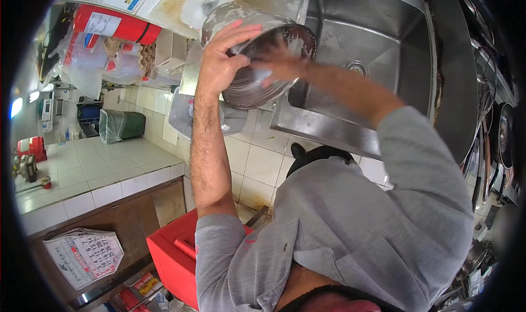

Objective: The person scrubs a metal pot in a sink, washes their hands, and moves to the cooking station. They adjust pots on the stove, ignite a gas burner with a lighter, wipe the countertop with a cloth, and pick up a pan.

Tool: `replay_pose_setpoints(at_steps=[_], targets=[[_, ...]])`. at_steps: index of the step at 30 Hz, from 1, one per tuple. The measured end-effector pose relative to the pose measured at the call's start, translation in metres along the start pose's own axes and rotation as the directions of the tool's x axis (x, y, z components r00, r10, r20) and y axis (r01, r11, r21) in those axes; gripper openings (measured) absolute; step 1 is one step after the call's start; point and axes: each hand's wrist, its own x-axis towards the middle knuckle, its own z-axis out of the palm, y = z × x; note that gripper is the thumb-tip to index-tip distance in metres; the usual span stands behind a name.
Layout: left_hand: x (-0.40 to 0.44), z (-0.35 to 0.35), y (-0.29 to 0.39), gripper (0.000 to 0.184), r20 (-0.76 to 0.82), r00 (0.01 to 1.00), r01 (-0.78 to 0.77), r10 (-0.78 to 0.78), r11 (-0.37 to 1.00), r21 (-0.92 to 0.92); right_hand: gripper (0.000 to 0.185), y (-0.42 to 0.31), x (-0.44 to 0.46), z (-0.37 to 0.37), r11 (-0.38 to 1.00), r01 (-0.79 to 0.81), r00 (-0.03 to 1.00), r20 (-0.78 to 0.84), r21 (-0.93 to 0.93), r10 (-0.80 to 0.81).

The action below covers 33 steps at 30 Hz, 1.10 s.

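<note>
Tiled kitchen [263, 161], steel sink [350, 43], tilted sudsy pot [255, 95], left hand [223, 63] gripping it, right hand [279, 65] inside, grip unclear.

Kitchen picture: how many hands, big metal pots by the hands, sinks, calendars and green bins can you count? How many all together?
Hands (left hand, right hand): 2
Big metal pot: 1
Sink: 1
Calendar: 1
Green bin: 1
Total: 6

Glossy metal was seen on the sink [353, 41], matt cloth on the shirt [339, 202], smooth tile on the floor [261, 163].
</note>
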Motion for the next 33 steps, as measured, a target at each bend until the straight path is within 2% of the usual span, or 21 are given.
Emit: replay_pose_setpoints(at_steps=[3,5,7,8,9,11,13,14,15,16,18,19,21,22,24,25,27,29,31,32,33], targets=[[-0.011,0.0,-0.001,0.053,-0.054,0.999,-0.001,0.0,1.0,-0.013,0.07,0.028,0.002,-0.007,0.95,0.03,0.995,-0.08,-0.31,-0.058],[-0.009,0.001,-0.001,0.052,-0.079,0.997,-0.025,0.025,1.0,-0.005,0.069,0.022,0.011,0.02,0.98,0.08,0.987,-0.12,-0.18,-0.102],[-0.001,0.004,0.002,0.052,-0.073,0.997,-0.032,0.033,0.999,0.007,0.064,-0.027,0.036,0.056,0.925,0.112,0.901,-0.429,0.363,0.059],[0.004,0.007,0.002,0.051,-0.056,0.998,-0.036,0.036,0.999,0.012,0.058,-0.066,0.042,0.033,0.638,0.148,0.84,-0.436,0.756,0.322],[0.007,0.008,0.002,0.051,-0.048,0.998,-0.04,0.041,0.999,0.006,0.058,-0.078,0.048,0.022,0.639,0.14,0.837,-0.435,0.756,0.331],[0.011,0.008,0.0,0.05,-0.054,0.999,-0.001,0.003,0.999,0.046,0.056,-0.093,0.059,0.004,0.211,0.314,0.789,-0.378,0.926,0.484],[0.009,0.006,0.004,0.05,-0.026,1.0,0.003,-0.001,0.998,0.065,0.054,-0.104,0.067,0.0,-0.26,0.48,0.766,-0.255,0.838,0.591],[0.008,0.005,0.007,0.051,-0.019,1.0,0.012,-0.011,0.998,0.057,0.054,-0.084,0.053,0.004,-0.254,0.483,0.765,-0.262,0.838,0.588],[0.008,0.004,0.008,0.052,-0.017,1.0,0.02,-0.02,0.999,0.049,0.058,-0.041,0.025,0.018,0.542,0.203,0.86,-0.413,0.816,0.299],[0.005,0.003,0.007,0.052,-0.022,1.0,0.021,-0.02,0.999,0.049,0.063,-0.009,0.005,0.026,0.991,0.016,0.965,-0.261,0.133,0.019],[-0.002,0.002,0.002,0.051,-0.024,0.999,-0.044,0.047,0.994,0.104,0.066,0.024,-0.001,-0.003,0.966,0.009,0.997,-0.073,-0.259,-0.029],[-0.011,0.007,0.004,0.051,-0.029,0.999,-0.039,0.043,0.994,0.103,0.066,0.026,0.001,0.0,0.966,0.015,0.997,-0.068,-0.259,-0.033],[-0.032,0.024,0.015,0.048,-0.457,0.871,-0.042,0.179,0.955,0.294,0.065,0.035,0.008,0.005,0.979,0.142,0.987,-0.06,-0.145,-0.152],[-0.051,0.036,0.003,0.047,-0.476,0.859,-0.022,0.189,0.942,0.333,0.064,0.031,0.006,0.016,0.979,0.193,0.948,-0.244,-0.062,-0.203],[-0.079,0.077,-0.038,0.042,-0.687,0.699,-0.083,0.199,0.977,0.198,0.057,-0.006,0.014,0.045,0.979,0.116,0.896,-0.443,0.167,-0.031],[-0.074,0.071,-0.035,0.042,-0.685,0.701,-0.084,0.197,0.977,0.194,0.051,-0.028,0.029,0.055,0.823,0.181,0.867,-0.482,0.538,0.124],[-0.052,0.042,-0.017,0.035,-0.466,0.845,-0.07,0.264,0.918,0.391,0.045,-0.079,0.05,0.039,0.148,0.285,0.848,-0.321,0.947,0.422],[-0.018,0.022,0.009,0.029,-0.371,0.892,-0.089,0.26,0.903,0.42,0.051,-0.082,0.052,0.044,0.136,0.28,0.871,-0.311,0.95,0.38],[0.001,0.012,0.019,0.029,-0.04,0.991,-0.101,0.127,0.91,0.402,0.066,-0.08,0.059,0.049,0.114,0.285,0.903,-0.306,0.952,0.3],[-0.003,0.013,0.021,0.029,-0.035,0.993,-0.093,0.117,0.911,0.402,0.07,-0.039,0.03,0.025,0.789,0.121,0.969,-0.244,0.602,0.038],[-0.002,0.013,0.021,0.03,-0.063,0.994,-0.052,0.086,0.909,0.414,0.073,-0.002,0.017,0.0,0.981,0.063,0.993,-0.113,0.186,-0.042]])
